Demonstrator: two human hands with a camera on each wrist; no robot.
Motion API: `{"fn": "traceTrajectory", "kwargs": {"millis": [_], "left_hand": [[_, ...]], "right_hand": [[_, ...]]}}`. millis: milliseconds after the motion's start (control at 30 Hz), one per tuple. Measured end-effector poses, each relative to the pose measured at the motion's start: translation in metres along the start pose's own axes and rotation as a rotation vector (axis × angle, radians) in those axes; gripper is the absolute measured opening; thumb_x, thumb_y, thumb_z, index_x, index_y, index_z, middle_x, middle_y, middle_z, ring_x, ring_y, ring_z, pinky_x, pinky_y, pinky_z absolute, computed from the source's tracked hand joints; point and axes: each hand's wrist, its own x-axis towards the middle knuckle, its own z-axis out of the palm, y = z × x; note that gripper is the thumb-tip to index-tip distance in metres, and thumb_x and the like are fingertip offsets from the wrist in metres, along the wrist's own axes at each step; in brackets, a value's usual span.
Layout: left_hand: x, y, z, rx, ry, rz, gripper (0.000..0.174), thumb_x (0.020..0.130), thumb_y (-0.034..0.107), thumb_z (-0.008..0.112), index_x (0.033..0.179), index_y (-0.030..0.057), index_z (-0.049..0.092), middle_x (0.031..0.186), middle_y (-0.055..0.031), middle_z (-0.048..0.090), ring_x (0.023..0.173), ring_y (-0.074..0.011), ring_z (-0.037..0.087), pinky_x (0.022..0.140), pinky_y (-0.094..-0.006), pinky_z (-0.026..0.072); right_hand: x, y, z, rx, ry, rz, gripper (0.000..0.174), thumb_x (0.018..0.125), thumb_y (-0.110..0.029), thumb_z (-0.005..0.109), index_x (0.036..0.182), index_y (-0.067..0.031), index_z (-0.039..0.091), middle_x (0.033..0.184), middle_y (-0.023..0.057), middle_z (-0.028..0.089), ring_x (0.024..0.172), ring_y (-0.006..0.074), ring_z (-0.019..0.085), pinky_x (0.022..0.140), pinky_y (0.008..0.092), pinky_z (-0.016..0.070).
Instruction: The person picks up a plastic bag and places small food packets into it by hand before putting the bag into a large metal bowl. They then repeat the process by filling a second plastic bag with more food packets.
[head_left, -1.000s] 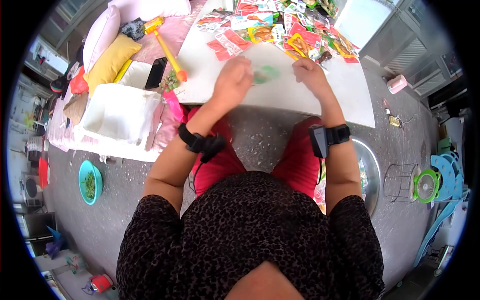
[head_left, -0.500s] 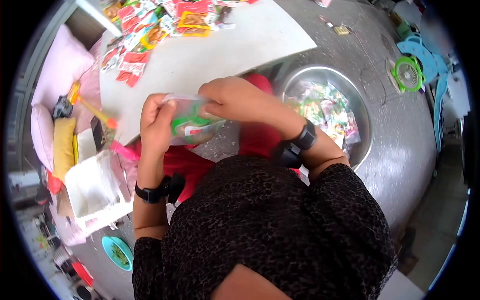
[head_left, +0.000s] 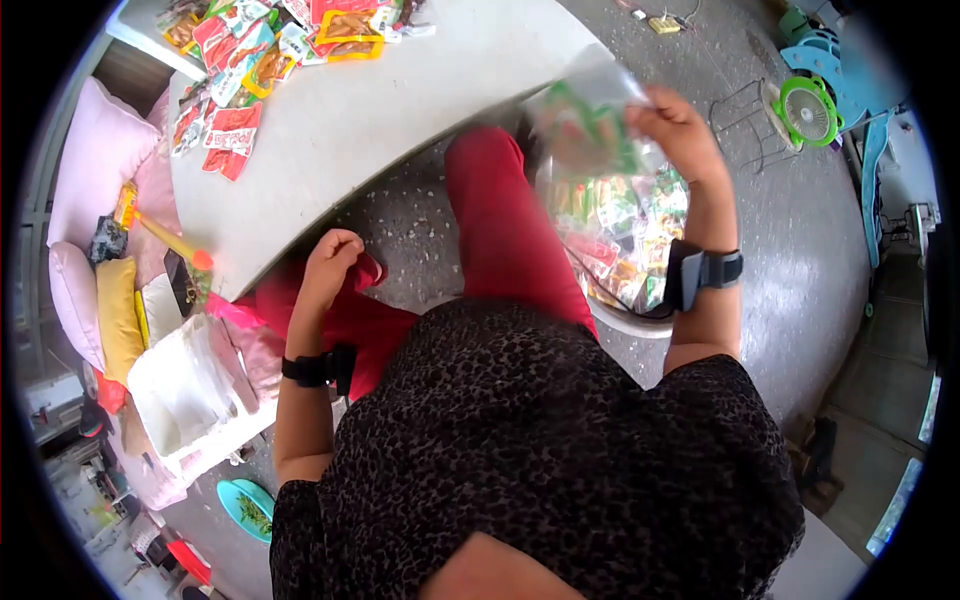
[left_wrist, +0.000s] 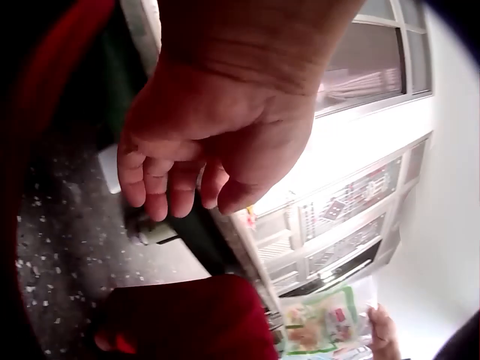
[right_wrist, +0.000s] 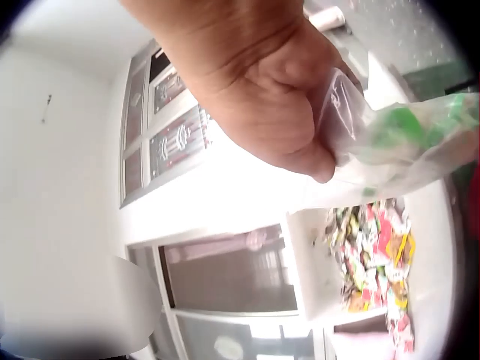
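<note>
My right hand (head_left: 685,140) pinches a clear plastic bag with green print (head_left: 575,125) by its edge. That bag hangs above the metal basin (head_left: 640,328), overlapping the packets (head_left: 620,215) piled inside. From the right wrist view, thumb and fingers grip the bag's clear end (right_wrist: 341,109), while its printed part stretches away to the right. My left hand (head_left: 330,265) is over my left thigh, beside the table edge, with nothing in it. Its fingers (left_wrist: 180,187) hang loosely curled in the left wrist view.
A white table (head_left: 420,80) bears a heap of red, yellow and green snack packets (head_left: 270,60). On the left are a white container (head_left: 185,390) and pillows (head_left: 115,305). A green fan (head_left: 808,110) stands on the floor at right, a teal bowl (head_left: 235,500) at lower left.
Both hands held the bag in front of me half a second ago. Now the left has let go, and the right has carried it rightward over the basin. The head view has turned right.
</note>
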Motion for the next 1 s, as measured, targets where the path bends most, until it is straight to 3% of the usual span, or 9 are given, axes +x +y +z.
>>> {"fn": "traceTrajectory", "kwargs": {"millis": [200, 433, 533, 567, 667, 867, 900, 933, 1000], "left_hand": [[0.003, -0.081, -0.005, 0.086, -0.076, -0.163, 0.009, 0.075, 0.009, 0.049, 0.079, 0.0018, 0.052, 0.072, -0.0014, 0.052, 0.068, -0.0086, 0.047, 0.061, -0.0203, 0.0377], [0.005, -0.091, -0.009, 0.138, -0.019, -0.136, 0.011, 0.075, 0.010, 0.049, 0.080, 0.0010, 0.052, 0.073, -0.0028, 0.053, 0.070, -0.0100, 0.048, 0.064, -0.0215, 0.0389], [0.006, -0.091, -0.008, 0.169, 0.000, -0.138, 0.012, 0.075, 0.011, 0.049, 0.081, 0.0010, 0.052, 0.073, -0.0029, 0.053, 0.070, -0.0100, 0.049, 0.063, -0.0215, 0.0390], [0.004, -0.090, -0.008, 0.179, 0.005, -0.147, 0.012, 0.075, 0.011, 0.049, 0.081, 0.0010, 0.053, 0.073, -0.0029, 0.053, 0.069, -0.0099, 0.049, 0.063, -0.0215, 0.0390], [0.005, -0.087, -0.008, 0.140, -0.023, -0.193, 0.012, 0.075, 0.011, 0.049, 0.082, 0.0013, 0.053, 0.073, -0.0027, 0.053, 0.069, -0.0097, 0.048, 0.063, -0.0215, 0.0389], [0.003, -0.090, -0.007, 0.158, 0.005, -0.155, 0.012, 0.075, 0.011, 0.050, 0.081, 0.0009, 0.052, 0.073, -0.0025, 0.053, 0.067, -0.0096, 0.048, 0.062, -0.0209, 0.0388], [0.001, -0.088, -0.007, 0.139, 0.007, -0.149, 0.012, 0.075, 0.011, 0.050, 0.081, 0.0009, 0.052, 0.073, -0.0025, 0.053, 0.068, -0.0095, 0.048, 0.062, -0.0209, 0.0388], [-0.001, -0.085, -0.007, 0.122, 0.011, -0.141, 0.012, 0.075, 0.011, 0.050, 0.081, 0.0010, 0.052, 0.073, -0.0025, 0.053, 0.068, -0.0095, 0.048, 0.062, -0.0208, 0.0389], [-0.004, -0.075, -0.007, 0.084, 0.024, -0.133, 0.011, 0.076, 0.010, 0.050, 0.082, 0.0009, 0.053, 0.073, -0.0025, 0.053, 0.069, -0.0095, 0.048, 0.063, -0.0209, 0.0391]], "right_hand": [[-0.030, 0.108, -0.037, -0.141, 0.046, 0.268, 0.007, 0.074, -0.008, 0.049, 0.070, -0.0029, 0.052, 0.061, -0.0040, 0.046, 0.057, 0.0039, 0.039, 0.051, 0.0193, 0.0322], [-0.074, 0.211, -0.045, -0.335, 0.141, 0.696, 0.014, 0.066, -0.012, 0.052, 0.074, -0.0005, 0.054, 0.061, 0.0059, 0.053, 0.055, 0.0126, 0.052, 0.053, 0.0265, 0.0418], [-0.091, 0.267, -0.052, -0.354, 0.174, 0.604, 0.009, 0.068, -0.012, 0.052, 0.071, -0.0037, 0.051, 0.061, 0.0028, 0.051, 0.056, 0.0114, 0.050, 0.052, 0.0253, 0.0407], [-0.092, 0.272, -0.053, -0.738, 0.189, 0.468, 0.011, 0.067, -0.012, 0.050, 0.075, -0.0040, 0.052, 0.065, 0.0089, 0.054, 0.060, 0.0196, 0.053, 0.057, 0.0307, 0.0419], [-0.092, 0.242, -0.049, -0.955, 0.231, 0.520, 0.016, 0.073, -0.016, 0.042, 0.078, -0.0058, 0.052, 0.076, 0.0182, 0.056, 0.073, 0.0348, 0.053, 0.063, 0.0394, 0.0417], [-0.147, 0.261, -0.027, -1.011, -0.035, 0.615, 0.019, 0.070, -0.008, 0.040, 0.085, -0.0061, 0.052, 0.084, 0.0198, 0.055, 0.081, 0.0334, 0.053, 0.070, 0.0411, 0.0419], [-0.163, 0.313, -0.035, -1.031, -0.157, 0.653, 0.022, 0.066, -0.006, 0.042, 0.084, -0.0042, 0.055, 0.086, 0.0197, 0.055, 0.082, 0.0316, 0.053, 0.071, 0.0386, 0.0420], [-0.160, 0.302, -0.025, -1.063, -0.277, 0.826, 0.024, 0.073, -0.009, 0.038, 0.090, -0.0025, 0.053, 0.094, 0.0203, 0.054, 0.090, 0.0326, 0.052, 0.075, 0.0405, 0.0415], [-0.166, 0.365, -0.033, -1.096, -0.457, 0.718, 0.021, 0.071, -0.011, 0.040, 0.081, 0.0014, 0.055, 0.089, 0.0217, 0.054, 0.085, 0.0337, 0.053, 0.073, 0.0396, 0.0421]]}}
